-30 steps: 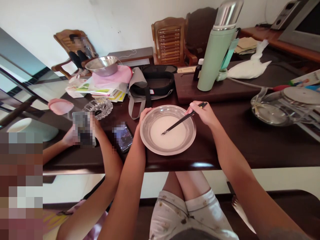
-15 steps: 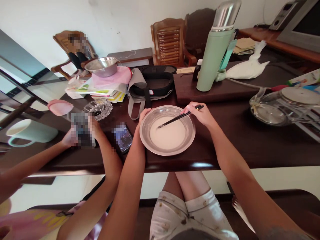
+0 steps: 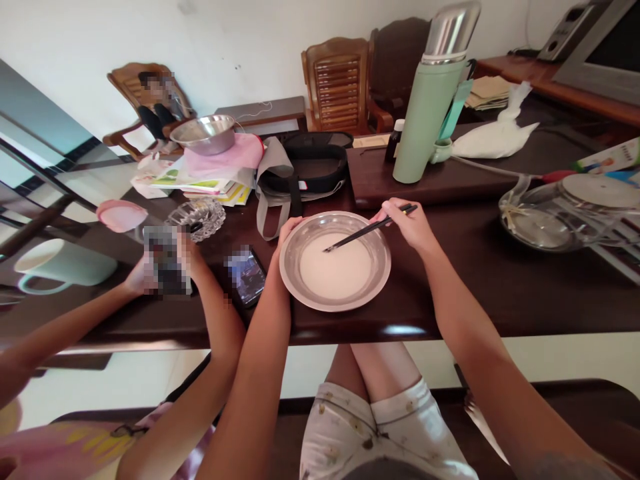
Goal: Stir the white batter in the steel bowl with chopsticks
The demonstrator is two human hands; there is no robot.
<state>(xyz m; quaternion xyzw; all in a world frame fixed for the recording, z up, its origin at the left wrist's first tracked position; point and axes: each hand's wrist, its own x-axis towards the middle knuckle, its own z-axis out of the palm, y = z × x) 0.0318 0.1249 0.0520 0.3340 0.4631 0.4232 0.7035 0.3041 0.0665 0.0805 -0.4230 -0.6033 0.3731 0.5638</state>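
A wide steel bowl [image 3: 383, 279] stands near the table's front edge, with a milky white liquid [image 3: 335, 277] in it. My left hand [image 3: 289, 233] holds the bowl at its left rim, most of the fingers hidden behind the side. Above the bowl's right rim, my right hand [image 3: 407, 223] is closed around a pair of black chopsticks [image 3: 360, 233]. They slant down to the left, and their whitish tips are over the middle of the liquid, touching it or just above it; I cannot tell which.
A phone [image 3: 246, 275] lies left of the bowl. Another person's hands [image 3: 141, 275] hold a blurred device beside a mug [image 3: 75, 263] and a glass ashtray [image 3: 203, 220]. Behind are a grey-black bag [image 3: 315, 167] and a green thermos [image 3: 427, 120]. A steel rack [image 3: 550, 220] stands right.
My right hand has moved slightly to the right and up with the chopsticks, so their tips have shifted right across the bowl. My left hand and the bowl have stayed put.
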